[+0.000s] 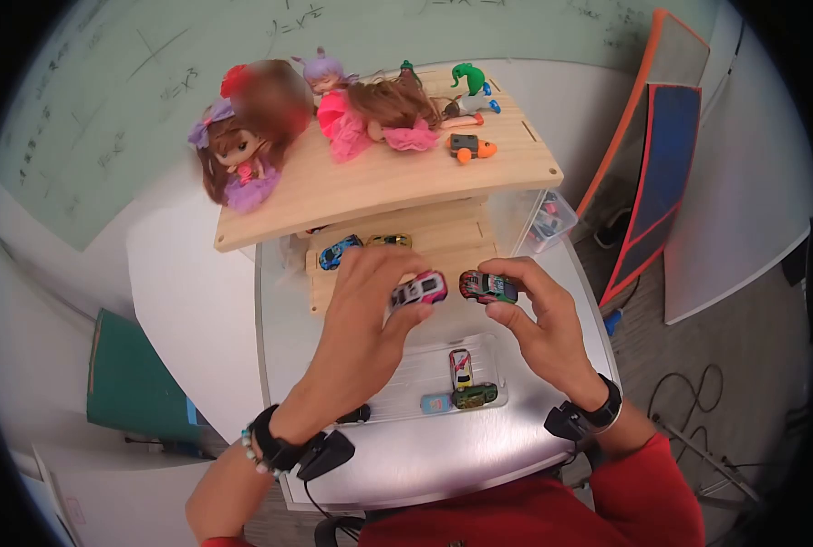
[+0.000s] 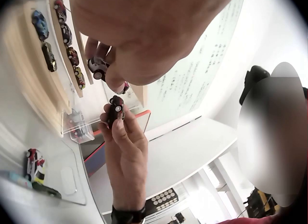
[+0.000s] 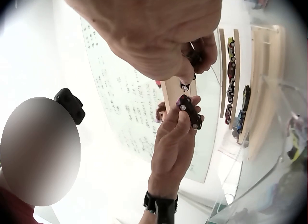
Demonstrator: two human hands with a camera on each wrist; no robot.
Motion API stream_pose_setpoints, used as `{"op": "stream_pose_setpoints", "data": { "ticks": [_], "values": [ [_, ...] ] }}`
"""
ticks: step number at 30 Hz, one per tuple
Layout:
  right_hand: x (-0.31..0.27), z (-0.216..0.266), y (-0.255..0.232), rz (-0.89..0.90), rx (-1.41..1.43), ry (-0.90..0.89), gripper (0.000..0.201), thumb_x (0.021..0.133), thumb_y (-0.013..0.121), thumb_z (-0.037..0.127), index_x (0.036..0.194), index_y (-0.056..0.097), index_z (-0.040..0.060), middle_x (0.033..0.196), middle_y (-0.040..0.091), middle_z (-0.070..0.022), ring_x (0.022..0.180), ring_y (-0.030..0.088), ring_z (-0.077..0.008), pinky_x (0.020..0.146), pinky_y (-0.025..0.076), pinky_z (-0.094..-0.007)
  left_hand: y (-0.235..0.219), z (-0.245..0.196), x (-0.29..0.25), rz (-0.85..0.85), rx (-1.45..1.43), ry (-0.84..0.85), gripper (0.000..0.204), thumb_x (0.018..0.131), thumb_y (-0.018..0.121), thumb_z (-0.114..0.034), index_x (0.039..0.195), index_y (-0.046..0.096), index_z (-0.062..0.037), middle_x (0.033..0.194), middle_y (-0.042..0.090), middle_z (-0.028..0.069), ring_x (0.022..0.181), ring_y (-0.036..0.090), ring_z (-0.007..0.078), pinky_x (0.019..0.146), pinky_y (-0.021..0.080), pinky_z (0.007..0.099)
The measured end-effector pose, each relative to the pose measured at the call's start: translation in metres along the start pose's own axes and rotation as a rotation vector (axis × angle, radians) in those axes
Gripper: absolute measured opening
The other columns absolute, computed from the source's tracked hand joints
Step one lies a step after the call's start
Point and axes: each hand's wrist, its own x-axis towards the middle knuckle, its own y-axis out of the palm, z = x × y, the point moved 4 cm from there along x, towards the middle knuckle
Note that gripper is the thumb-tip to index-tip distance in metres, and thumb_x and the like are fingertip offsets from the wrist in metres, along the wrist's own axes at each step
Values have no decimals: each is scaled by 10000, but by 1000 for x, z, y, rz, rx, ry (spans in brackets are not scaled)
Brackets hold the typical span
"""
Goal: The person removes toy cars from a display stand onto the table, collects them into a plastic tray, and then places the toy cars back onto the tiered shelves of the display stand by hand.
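My left hand [image 1: 361, 319] pinches a white and pink toy car [image 1: 419, 290] between thumb and fingers. Close to its right, my right hand [image 1: 552, 333] grips a dark, multicoloured toy car [image 1: 488, 286] by its right end; a small gap separates the two cars. Both are held in the air above a clear plastic tray [image 1: 397, 360]. In the left wrist view the white car [image 2: 97, 67] is partly covered by the left fingers, and the dark car [image 2: 116, 111] is in the right hand [image 2: 126, 152].
Inside the tray lie a red and white car [image 1: 461, 368], a green car [image 1: 475, 395] and a light blue one [image 1: 436, 403]. Blue [image 1: 341, 252] and gold [image 1: 389, 242] cars stand on the wooden shelf [image 1: 461, 228]. Dolls [image 1: 242, 164] and an orange-grey toy [image 1: 470, 147] occupy its top board.
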Motion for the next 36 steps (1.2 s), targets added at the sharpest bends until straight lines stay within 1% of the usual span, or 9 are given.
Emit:
{"op": "stream_pose_setpoints", "data": {
  "ticks": [1,2,9,15,22,25,27,31,36],
  "values": [
    [-1,-5,-4,-24,-41,1,422,1012,820,23,1425,731,29,1298,770,-162,1190,758,-321,1065,579,-403,8,1,15,-44,113,134,347,985,821,16,1319,732,-19,1282,731,140,1207,659,364,1094,536,466],
    [-1,-8,-6,-33,-40,3,422,1012,820,23,1425,731,29,1298,770,-162,1190,758,-321,1065,579,-403,17,7,29,-36,141,144,359,977,832,-9,1320,727,-13,1284,710,169,1227,627,422,1083,527,503],
    [-4,-28,-24,-56,-139,-2,392,1019,825,34,1396,716,35,1275,768,-158,1148,705,-372,1013,570,-441,83,62,83,70,351,63,395,990,850,-109,1347,735,15,1294,746,254,1212,697,506,1045,548,582],
    [-2,-46,-25,-36,-139,-22,409,1003,840,20,1384,694,12,1270,770,-171,1125,703,-386,985,568,-475,99,76,90,146,625,117,433,989,863,-152,1368,742,19,1272,766,265,1181,723,504,1027,557,597],
    [0,-53,-22,-29,-211,-45,419,989,857,33,1374,692,10,1253,771,-170,1060,728,-386,925,597,-471,95,84,83,150,671,171,423,1007,845,-164,1384,746,1,1280,764,251,1189,724,493,1017,565,589],
    [9,-44,-17,-79,-316,-177,412,988,854,41,1365,690,14,1266,772,-149,1031,742,-364,815,638,-445,89,85,78,149,665,206,442,1002,843,-132,1419,734,-34,1314,752,226,1234,716,458,1014,574,576],
    [18,-32,-10,-32,-592,-324,421,952,831,20,1346,683,9,1346,736,-128,1056,741,-333,717,665,-414,86,88,74,151,687,247,475,985,827,-69,1447,717,-66,1341,742,196,1271,706,429,1017,584,557],
    [35,-38,9,80,-773,-343,457,907,801,1,1342,661,-3,1447,654,-154,1141,725,-332,678,689,-390,78,94,70,133,630,269,508,957,811,-11,1450,705,-71,1340,741,175,1265,708,424,1021,592,547],
    [54,-55,28,84,-886,-209,560,872,753,-48,1406,585,-25,1474,561,-236,1278,678,-420,733,715,-455,76,100,69,114,604,263,484,929,808,5,1397,712,-74,1287,739,150,1225,720,408,1016,594,549]
  ]
}}
